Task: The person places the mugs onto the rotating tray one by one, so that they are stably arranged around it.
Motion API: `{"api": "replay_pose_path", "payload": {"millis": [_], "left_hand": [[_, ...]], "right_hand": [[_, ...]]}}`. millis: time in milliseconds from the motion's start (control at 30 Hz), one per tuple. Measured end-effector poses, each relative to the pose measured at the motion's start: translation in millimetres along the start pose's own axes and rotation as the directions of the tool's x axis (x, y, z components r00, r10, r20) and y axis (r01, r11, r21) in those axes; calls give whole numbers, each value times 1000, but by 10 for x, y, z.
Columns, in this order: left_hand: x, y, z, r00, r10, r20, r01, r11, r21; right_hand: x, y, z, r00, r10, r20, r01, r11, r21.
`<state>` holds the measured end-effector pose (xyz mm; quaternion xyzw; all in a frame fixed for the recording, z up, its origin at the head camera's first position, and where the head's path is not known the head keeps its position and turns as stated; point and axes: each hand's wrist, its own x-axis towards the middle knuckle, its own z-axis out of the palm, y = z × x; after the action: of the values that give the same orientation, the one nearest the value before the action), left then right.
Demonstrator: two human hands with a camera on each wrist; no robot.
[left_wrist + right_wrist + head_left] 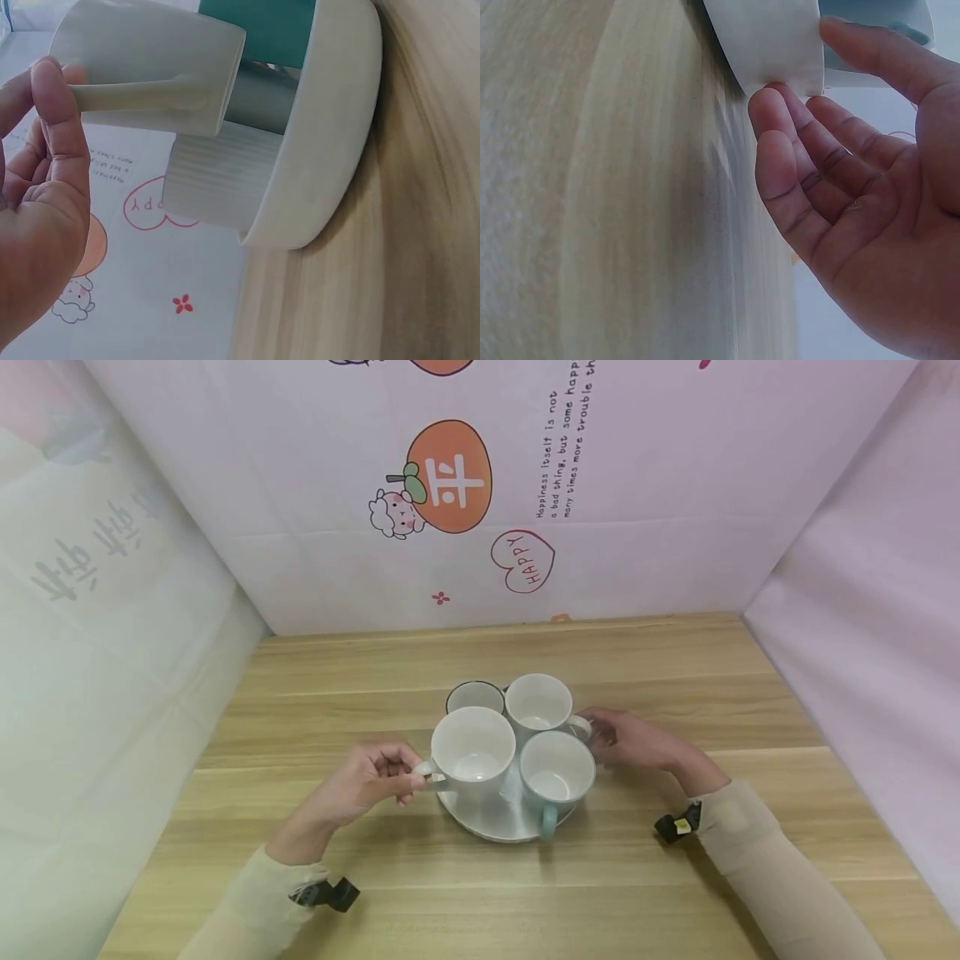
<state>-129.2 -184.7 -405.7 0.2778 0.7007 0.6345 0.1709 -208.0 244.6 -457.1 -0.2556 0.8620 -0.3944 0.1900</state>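
My left hand (pixel 371 781) pinches the handle of a white mug (pixel 474 745), which is tilted and stands higher than the other cups. In the left wrist view this mug (pixel 150 49) overlaps a ribbed white mug (pixel 221 176) and a green one (pixel 262 30). Below is a round white tray (pixel 487 823). It bears a pale teal mug (pixel 558 768) with its handle toward me, a white mug (pixel 538 700) and a dark-rimmed mug (pixel 475 695), partly hidden. My right hand (pixel 862 172) holds the tray's side, thumb at the rim, fingertips against the outer wall.
The tray stands mid-way on a wood-grain table (pixel 360 893). A printed white sheet (pixel 637 527) rises at the back edge, and white cloth (pixel 97 635) closes off both sides. Each wrist wears a small black camera (pixel 341 894).
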Motion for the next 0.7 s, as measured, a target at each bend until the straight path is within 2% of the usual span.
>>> {"api": "replay_pose_path", "payload": {"millis": [100,267,700], "left_hand": [[-3,-36,9,1000,-31,4,31,1000,2],[9,-113,6,999,-43,17,43,999,10],[56,-350,-42,999,-15,44,12,996,85]], "right_hand": [[3,10,0,1000,-3,1,3,1000,-7],[2,18,0,1000,1,8,-1,1000,1],[-7,11,0,1000,12,9,-12,1000,-12]]}}
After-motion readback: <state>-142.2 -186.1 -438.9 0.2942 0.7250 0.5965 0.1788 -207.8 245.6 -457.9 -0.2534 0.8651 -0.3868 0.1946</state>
